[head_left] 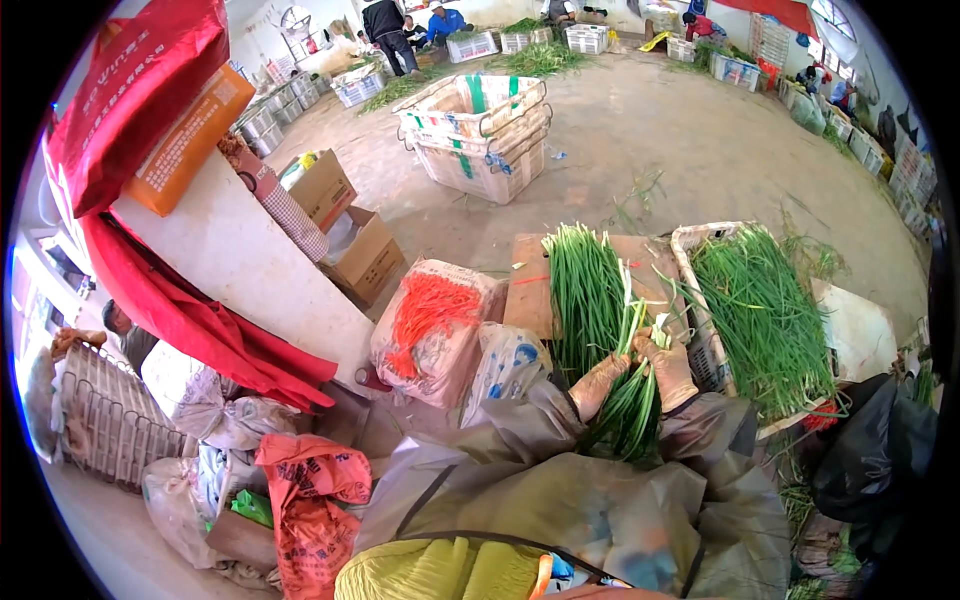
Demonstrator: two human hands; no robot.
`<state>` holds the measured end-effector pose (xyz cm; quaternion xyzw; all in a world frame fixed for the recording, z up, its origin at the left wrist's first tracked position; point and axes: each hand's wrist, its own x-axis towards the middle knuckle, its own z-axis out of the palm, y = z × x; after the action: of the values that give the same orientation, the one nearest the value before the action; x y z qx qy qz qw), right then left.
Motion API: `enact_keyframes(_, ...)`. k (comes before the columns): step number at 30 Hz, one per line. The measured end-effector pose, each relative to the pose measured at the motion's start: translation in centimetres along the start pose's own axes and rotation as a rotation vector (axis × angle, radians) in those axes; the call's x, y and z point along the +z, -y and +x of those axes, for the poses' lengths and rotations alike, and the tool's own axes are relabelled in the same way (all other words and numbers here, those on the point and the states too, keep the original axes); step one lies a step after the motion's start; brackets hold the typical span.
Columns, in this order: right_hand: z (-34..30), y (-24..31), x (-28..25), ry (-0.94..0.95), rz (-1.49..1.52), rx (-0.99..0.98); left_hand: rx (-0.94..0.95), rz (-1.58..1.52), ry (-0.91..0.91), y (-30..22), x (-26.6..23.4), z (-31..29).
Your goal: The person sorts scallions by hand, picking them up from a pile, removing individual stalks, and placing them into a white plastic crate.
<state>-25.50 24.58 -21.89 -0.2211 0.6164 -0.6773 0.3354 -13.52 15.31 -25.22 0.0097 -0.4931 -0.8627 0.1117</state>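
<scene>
A small bunch of green chives [622, 425] is in my two hands, its pale ends pointing away and its dark leaf tips hanging over my lap. My left hand [598, 386] is closed around the stalks from the left. Beside it, my right hand [668, 368] grips the pale end of the bunch. Both hands seem to wear thin gloves. Just beyond them, a thick pile of chives [585, 300] lies on a brown board [528, 290]. To the right stands a white plastic crate [690, 262] filled with more chives.
Left of the board, orange-red ties [432, 315] lie on a stuffed sack [400, 365]. Stacked crates [480, 165] stand ahead on the floor. Cardboard boxes [368, 255] and a white partition [240, 265] are at left. A black bag [870, 450] is at right; several people sit or stand far off.
</scene>
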Motion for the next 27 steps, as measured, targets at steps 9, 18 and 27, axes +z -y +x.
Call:
enact_keyframes(9,0.7,-1.4,-1.2,-0.060,-0.139,0.040,-0.011,-0.162,0.043,-1.5,1.1,-0.3)
enact_keyframes(18,1.2,-0.9,-0.6,-0.041,-0.231,0.105,-0.098,-0.319,-0.025,2.2,-0.4,1.0)
enact_keyframes(27,1.0,12.0,-3.7,-0.073,-0.146,-0.350,-0.550,0.543,0.108,7.0,-1.7,1.5)
